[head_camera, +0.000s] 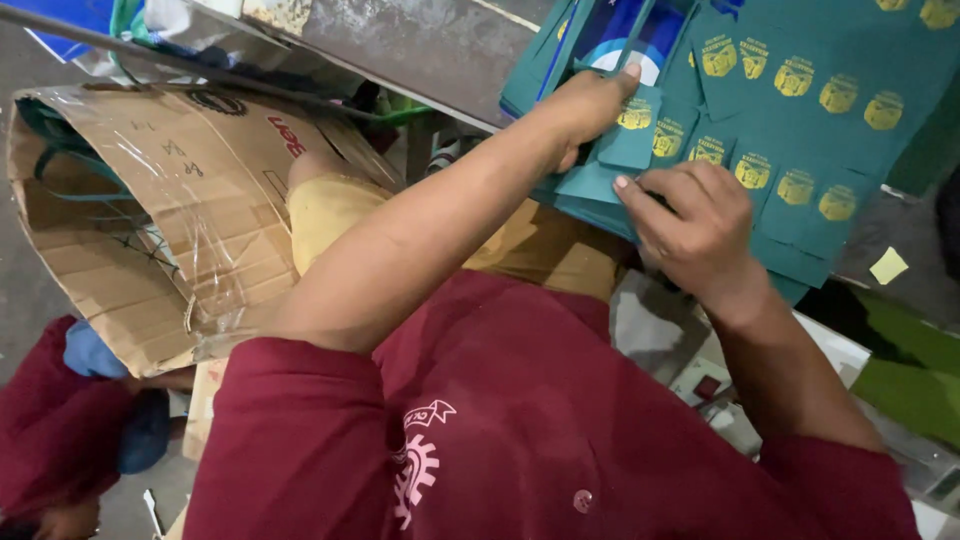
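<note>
Pressing on a teal cloth piece (632, 140), left hand (590, 100) lies flat, fingers together; right hand (700, 225) pinches the teal stack (800, 120), yellow round emblems in rows, far right. Torn cardboard box (150, 220) left.

At twelve to two o'clock your way is blocked by the spread of teal paper sleeves with yellow round emblems (800, 110), overlapping and covering nearly all the worktop there. Your left hand (590, 100) and right hand (700, 230) both rest on that stack, close together, with only a narrow gap between them. At nine to ten o'clock the torn brown cardboard box with clear tape (150, 210) stands open and crowds your left forearm. Between box and sleeves, at eleven o'clock, a bare strip of grey metal worktop (420, 40) gives room to pass. At three o'clock a small yellow paper scrap (888, 266) lies on an otherwise open dark patch.
</note>
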